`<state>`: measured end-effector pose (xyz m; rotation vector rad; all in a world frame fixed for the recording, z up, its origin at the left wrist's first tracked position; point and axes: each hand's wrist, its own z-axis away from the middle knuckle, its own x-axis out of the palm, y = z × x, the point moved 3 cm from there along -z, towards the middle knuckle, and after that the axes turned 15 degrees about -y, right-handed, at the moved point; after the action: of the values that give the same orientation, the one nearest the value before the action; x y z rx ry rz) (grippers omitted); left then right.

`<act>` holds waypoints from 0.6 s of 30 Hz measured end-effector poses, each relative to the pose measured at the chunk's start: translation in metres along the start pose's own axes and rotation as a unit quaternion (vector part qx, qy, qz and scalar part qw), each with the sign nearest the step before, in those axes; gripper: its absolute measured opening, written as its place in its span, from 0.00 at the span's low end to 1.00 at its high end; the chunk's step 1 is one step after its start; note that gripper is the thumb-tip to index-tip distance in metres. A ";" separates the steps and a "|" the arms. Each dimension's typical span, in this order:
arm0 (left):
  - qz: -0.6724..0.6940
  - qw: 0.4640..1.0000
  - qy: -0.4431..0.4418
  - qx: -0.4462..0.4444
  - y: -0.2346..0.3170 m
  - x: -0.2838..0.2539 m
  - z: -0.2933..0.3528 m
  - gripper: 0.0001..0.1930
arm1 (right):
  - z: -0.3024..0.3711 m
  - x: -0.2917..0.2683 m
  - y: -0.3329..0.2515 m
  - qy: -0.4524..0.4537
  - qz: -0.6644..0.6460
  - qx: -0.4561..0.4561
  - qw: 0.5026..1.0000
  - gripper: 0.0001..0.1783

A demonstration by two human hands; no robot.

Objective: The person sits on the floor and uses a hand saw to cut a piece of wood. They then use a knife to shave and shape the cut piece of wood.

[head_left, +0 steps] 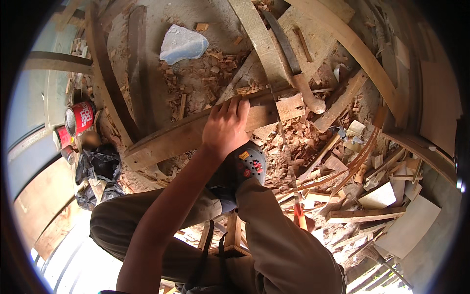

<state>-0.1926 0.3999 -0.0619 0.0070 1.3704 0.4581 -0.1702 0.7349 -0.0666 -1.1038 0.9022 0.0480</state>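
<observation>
A thick wooden beam (pixel 171 137) lies slantwise in front of me. My left hand (pixel 227 122) presses on its top, fingers bent over the far edge. Near the beam's right end, a handsaw (pixel 282 132) sits with its thin blade in a cut, beside the pale end block (pixel 291 106). The saw's orange handle (pixel 299 215) points back toward me. My right hand (pixel 310 225) is at that handle, closed round it, mostly hidden by my right leg. A dark clog (pixel 252 164) with colourful charms is on my foot, against the beam's near side.
A large blade with a wooden handle (pixel 307 93) lies beyond the cut. Wood chips (pixel 303 139), offcuts and boards (pixel 367 214) litter the right side. A whitish-blue block (pixel 183 45) lies far off. Red cans (pixel 80 119) and a black plastic bag (pixel 100 166) are at left.
</observation>
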 end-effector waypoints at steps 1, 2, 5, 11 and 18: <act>-0.007 1.000 0.025 0.002 0.001 -0.002 -0.001 0.33 | 0.001 -0.002 0.004 -0.005 0.000 0.014 1.000 0.06; -0.014 0.999 0.050 0.005 0.002 -0.004 -0.003 0.28 | -0.001 -0.004 0.012 -0.007 0.001 0.022 1.000 0.07; -0.002 0.999 0.035 0.004 -0.003 0.002 0.000 0.32 | -0.056 -0.013 -0.002 -0.019 -0.040 0.081 0.996 0.11; -0.024 0.999 -0.020 -0.006 -0.007 0.003 -0.001 0.35 | -0.043 -0.008 -0.005 -0.021 -0.040 -0.086 0.995 0.13; -0.004 0.999 -0.016 -0.030 0.001 -0.003 0.005 0.33 | -0.020 -0.009 0.003 -0.044 -0.086 0.053 0.994 0.21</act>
<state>-0.1884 0.4013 -0.0572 -0.0402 1.3251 0.4894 -0.1894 0.7245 -0.0661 -1.0674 0.7212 -0.0928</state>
